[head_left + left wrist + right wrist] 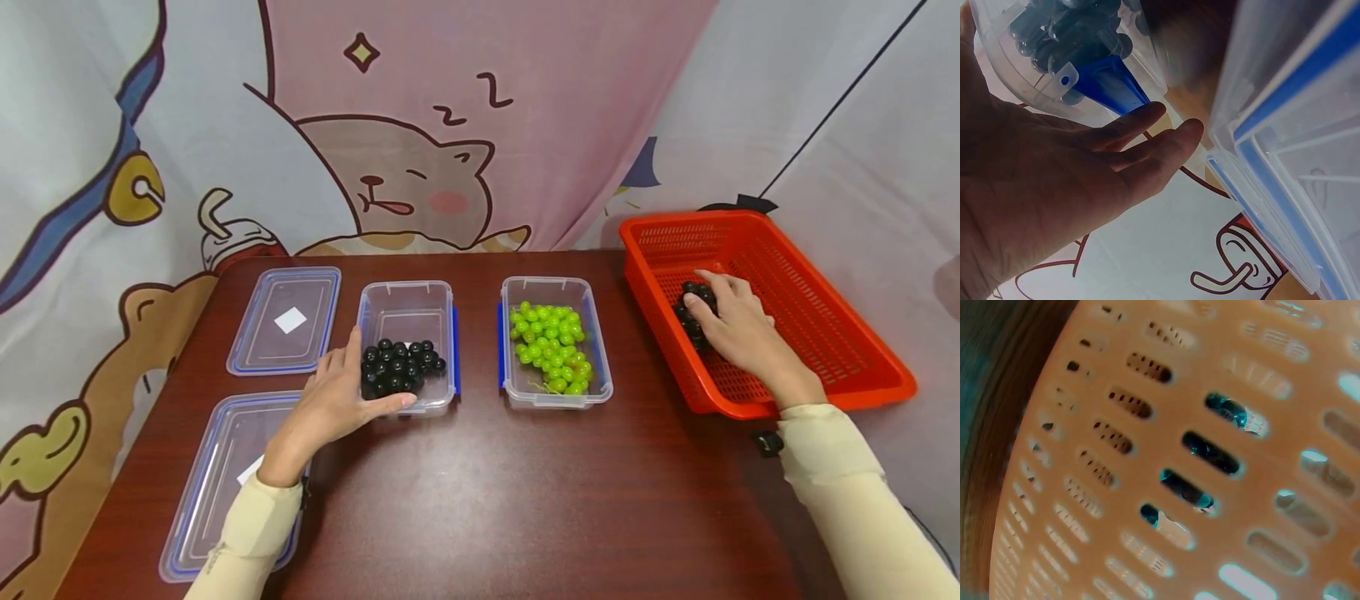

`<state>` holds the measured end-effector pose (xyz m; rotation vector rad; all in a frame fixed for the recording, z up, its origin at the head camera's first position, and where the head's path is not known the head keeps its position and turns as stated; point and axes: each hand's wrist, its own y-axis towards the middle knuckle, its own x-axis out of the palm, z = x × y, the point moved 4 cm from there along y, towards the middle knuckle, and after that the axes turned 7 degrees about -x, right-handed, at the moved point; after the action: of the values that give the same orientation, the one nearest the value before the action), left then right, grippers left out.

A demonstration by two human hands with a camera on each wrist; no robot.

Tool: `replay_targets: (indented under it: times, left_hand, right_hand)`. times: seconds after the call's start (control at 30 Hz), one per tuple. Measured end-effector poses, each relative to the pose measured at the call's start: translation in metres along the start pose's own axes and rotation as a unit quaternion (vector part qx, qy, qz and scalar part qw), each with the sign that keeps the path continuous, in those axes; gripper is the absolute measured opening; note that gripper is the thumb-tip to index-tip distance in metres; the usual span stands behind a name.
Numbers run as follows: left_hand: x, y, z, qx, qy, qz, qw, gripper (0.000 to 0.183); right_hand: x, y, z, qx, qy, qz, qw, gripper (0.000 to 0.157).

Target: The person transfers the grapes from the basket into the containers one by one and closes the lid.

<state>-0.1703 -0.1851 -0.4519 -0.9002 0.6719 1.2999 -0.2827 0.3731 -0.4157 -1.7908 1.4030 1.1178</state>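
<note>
My left hand [330, 404] rests along the left side and front rim of a clear plastic container [405, 300] with blue latches. A bunch of black grapes [397, 367] lies inside that container. In the left wrist view, the fingers [1147, 150] stretch fairly straight beside the blue latch [1113, 84]. Over in the orange-red basket [817, 292], my right hand [738, 329] grips another bunch of black grapes [692, 333], with thumb and fingers around its upper part. The right wrist view shows the slotted basket wall [1147, 450], dark grapes [1210, 453] showing through its slots; the hand is hidden there.
A second clear container [555, 400] with green grapes [551, 342] stands between the black-grape container and the basket. Two blue-edged lids, a smaller one [285, 292] at the back and a larger one [202, 500] in front, lie at the left of the brown table [540, 500].
</note>
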Motion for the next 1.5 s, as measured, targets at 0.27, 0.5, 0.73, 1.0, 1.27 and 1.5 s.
replay_targets:
  times: [0.27,0.5,0.73,1.0,1.27,1.5]
  left_hand:
    - [0.001,0.0,-0.001,0.0,-0.001,-0.002,1.0,0.14]
    - [0.001,-0.001,-0.002,0.003,-0.002,0.003,1.0,0.14]
    - [0.002,-0.002,-0.003,0.0,-0.002,0.001,1.0,0.14]
    - [0.001,0.0,-0.003,0.001,0.0,0.0,1.0,0.141]
    - [0.0,0.001,-0.001,0.001,-0.001,-0.003,1.0,0.141]
    - [0.001,0.001,-0.001,-0.002,-0.002,-0.003,1.0,0.14]
  right_hand:
    - [0.0,0.001,0.006,0.014,-0.022,-0.016,1.0,0.082]
    - [0.002,0.0,0.012,0.033,-0.027,-0.036,0.998,0.087]
    - [0.005,-0.001,0.017,0.042,-0.055,-0.073,0.995,0.087]
    - [0.01,-0.003,0.027,0.054,-0.067,-0.104,0.991,0.092]
    - [0.007,-0.003,0.028,0.041,-0.061,-0.124,0.99,0.106]
    - [0.008,-0.003,0.031,0.046,-0.061,-0.152,0.985,0.115]
